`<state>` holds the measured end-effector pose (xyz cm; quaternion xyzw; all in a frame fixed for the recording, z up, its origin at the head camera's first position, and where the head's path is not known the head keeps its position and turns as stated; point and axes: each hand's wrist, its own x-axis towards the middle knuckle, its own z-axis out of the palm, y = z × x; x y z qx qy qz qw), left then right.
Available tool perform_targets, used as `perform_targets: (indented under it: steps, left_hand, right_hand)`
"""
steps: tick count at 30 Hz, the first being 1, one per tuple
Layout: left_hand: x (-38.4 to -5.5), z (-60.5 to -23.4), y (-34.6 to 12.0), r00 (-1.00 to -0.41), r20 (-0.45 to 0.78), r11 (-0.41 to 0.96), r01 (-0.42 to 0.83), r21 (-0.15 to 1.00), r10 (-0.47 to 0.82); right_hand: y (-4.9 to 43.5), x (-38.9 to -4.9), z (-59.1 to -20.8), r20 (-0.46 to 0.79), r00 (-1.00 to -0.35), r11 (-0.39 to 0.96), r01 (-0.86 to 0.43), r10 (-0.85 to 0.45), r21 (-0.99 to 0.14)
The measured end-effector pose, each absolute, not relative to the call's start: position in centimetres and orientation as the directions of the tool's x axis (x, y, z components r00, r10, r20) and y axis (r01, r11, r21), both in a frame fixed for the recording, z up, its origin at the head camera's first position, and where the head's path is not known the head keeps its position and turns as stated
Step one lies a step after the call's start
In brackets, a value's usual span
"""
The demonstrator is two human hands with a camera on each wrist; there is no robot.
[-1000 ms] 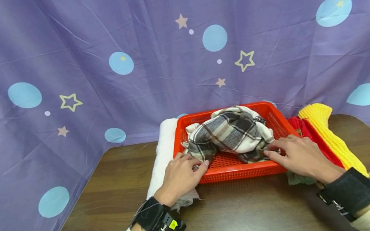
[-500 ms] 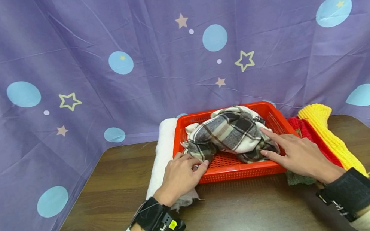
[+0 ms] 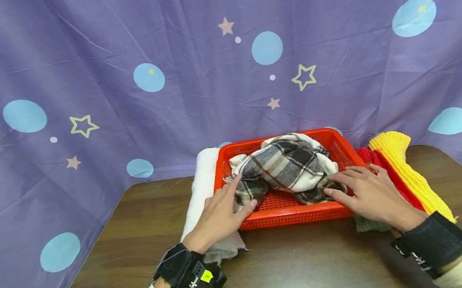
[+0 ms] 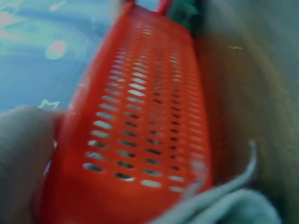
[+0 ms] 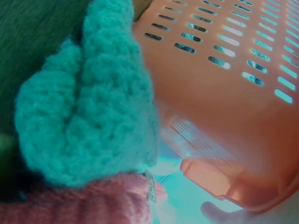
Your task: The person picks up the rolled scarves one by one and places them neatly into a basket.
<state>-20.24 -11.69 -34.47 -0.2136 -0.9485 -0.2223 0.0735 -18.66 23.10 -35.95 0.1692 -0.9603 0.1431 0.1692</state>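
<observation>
A crumpled plaid scarf [image 3: 290, 163] in grey, white and black lies in a red perforated plastic basket [image 3: 294, 218]. At the basket's front left corner is my left hand [image 3: 217, 216], its index finger stretched toward the scarf's fringe and its thumb over the front rim. My right hand [image 3: 371, 195] lies over the front right corner, fingers loosely bent, thumb and index tip right at the scarf's edge. The left wrist view shows the basket's holed front wall [image 4: 145, 107] with blurred fingers [image 4: 23, 158] beside its rim.
White rolled cloth [image 3: 198, 194] lies left of the basket. To the right are a yellow knitted scarf [image 3: 418, 180], a red knit [image 3: 391, 171] and a green knit [image 3: 370, 223], which looks teal in the right wrist view. A purple curtain [image 3: 194, 115] hangs behind the wooden table [image 3: 303, 268].
My left hand's fingers have straightened from their bend over the rim, the index lifting toward the scarf. My right index finger reached forward over the scarf, then drew back. The view has shifted slightly.
</observation>
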Motion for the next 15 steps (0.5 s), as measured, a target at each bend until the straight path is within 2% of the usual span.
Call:
perform_targets:
  steps: [4, 8, 11, 15]
  left_hand:
    - [-20.7, -33.7, -12.4, -0.909, 0.265, 0.790, 0.413, 0.453, 0.323]
    - [-21.4, -33.5, -13.5, -0.934, 0.314, 0.842, 0.303, 0.446, 0.170]
    - [-21.9, -33.5, -14.7, -0.966, 0.247, 0.867, 0.190, 0.461, 0.080]
    - [-22.2, -33.5, -15.8, -0.985, 0.158, 0.859, 0.134, 0.493, 0.064]
  right_hand:
    - [23.2, -18.6, -36.0, 0.363, -0.889, 0.902, -0.373, -0.281, -0.216]
    - [23.2, -18.6, -36.0, 0.365, -0.887, 0.903, -0.374, -0.283, -0.210]
    - [23.3, -18.7, -36.0, 0.374, -0.882, 0.904, -0.378, -0.286, -0.201]
    - [23.3, -18.8, -36.0, 0.373, -0.883, 0.905, -0.376, -0.286, -0.197]
